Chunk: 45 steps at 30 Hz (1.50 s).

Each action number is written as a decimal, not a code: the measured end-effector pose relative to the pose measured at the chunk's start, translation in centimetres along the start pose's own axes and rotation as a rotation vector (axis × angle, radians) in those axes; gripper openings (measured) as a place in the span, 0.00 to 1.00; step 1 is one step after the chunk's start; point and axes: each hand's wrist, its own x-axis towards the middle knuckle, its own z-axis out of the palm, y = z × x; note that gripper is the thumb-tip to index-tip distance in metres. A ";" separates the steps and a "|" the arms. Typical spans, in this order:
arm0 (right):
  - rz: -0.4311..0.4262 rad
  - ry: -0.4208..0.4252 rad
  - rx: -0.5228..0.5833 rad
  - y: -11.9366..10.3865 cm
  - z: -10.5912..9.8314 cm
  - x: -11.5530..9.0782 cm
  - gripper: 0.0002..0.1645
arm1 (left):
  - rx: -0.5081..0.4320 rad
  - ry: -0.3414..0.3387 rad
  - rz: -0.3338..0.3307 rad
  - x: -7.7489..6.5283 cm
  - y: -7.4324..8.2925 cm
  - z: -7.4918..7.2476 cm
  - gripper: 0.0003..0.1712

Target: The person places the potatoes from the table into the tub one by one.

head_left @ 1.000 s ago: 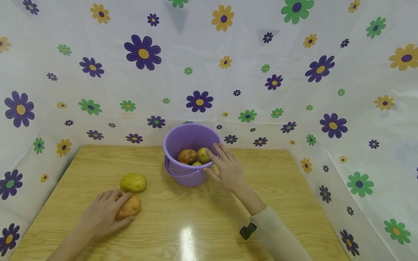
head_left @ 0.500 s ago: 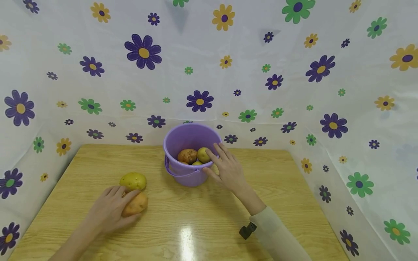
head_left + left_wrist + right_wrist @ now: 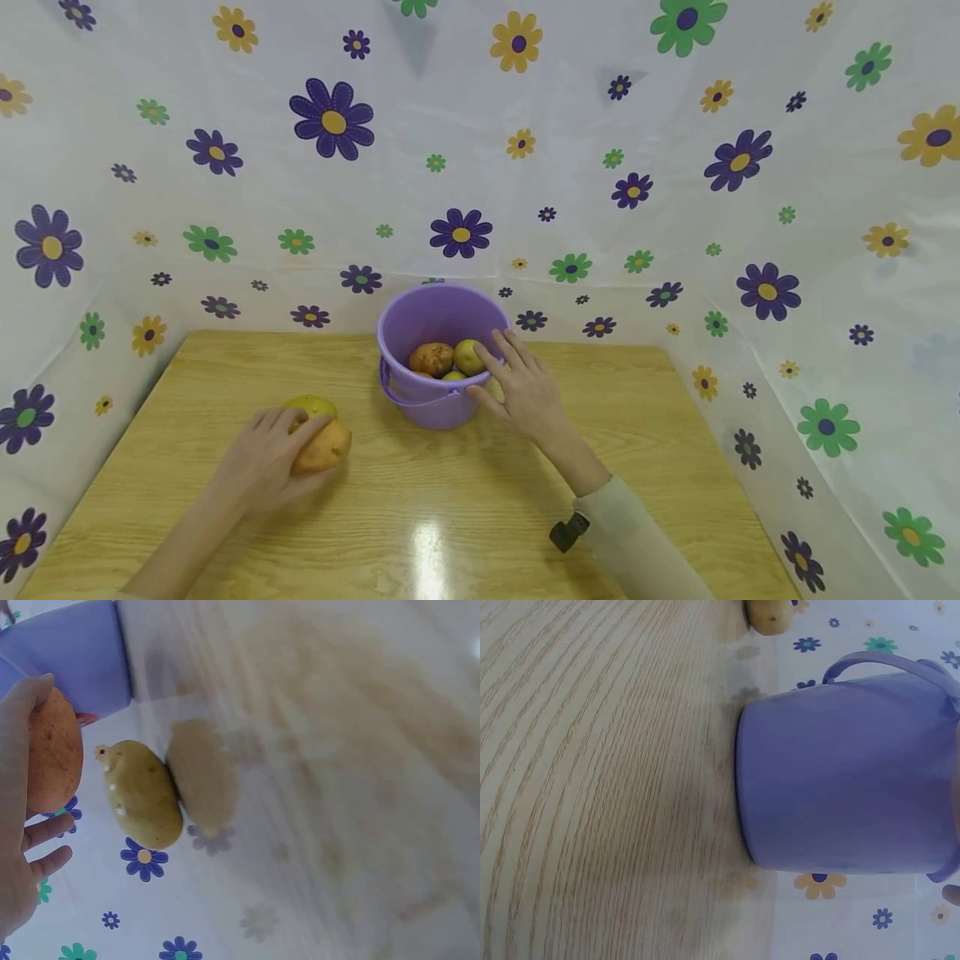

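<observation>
My left hand [image 3: 258, 462] grips a tan-orange potato [image 3: 326, 447] between thumb and fingers; in the left wrist view the potato [image 3: 54, 754] is off the table. Just behind it lies a yellow-green potato [image 3: 317, 406], partly covered in the head view, whole in the left wrist view. A purple bucket [image 3: 438, 408] stands upright at the table's back middle. Inside are a brown potato [image 3: 431, 359], a yellowish potato [image 3: 468, 357] and parts of others. My right hand [image 3: 528, 392] rests at the bucket's right rim, fingers spread and fairly straight, thumb against the outer front.
The wooden table [image 3: 480, 517] is enclosed by a white flower-print cloth [image 3: 585, 217] at the back and sides. The bucket's handle [image 3: 427, 404] hangs down at its front left. A small black device [image 3: 568, 532] sits at the right wrist.
My left hand has moved right and slightly away from me with the tan-orange potato, now covering more of the yellow-green one. The right hand and bucket have stayed put.
</observation>
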 end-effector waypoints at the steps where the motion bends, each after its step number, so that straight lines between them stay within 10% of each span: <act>1: 0.000 0.000 -0.002 0.0 0.0 0.0 0.50 | -0.002 0.010 -0.003 0.3 0.0 -0.1 0.40; 45: 0.001 0.009 -0.012 0.0 0.0 -0.1 0.50 | -0.016 0.091 0.026 10.1 1.6 -2.3 0.43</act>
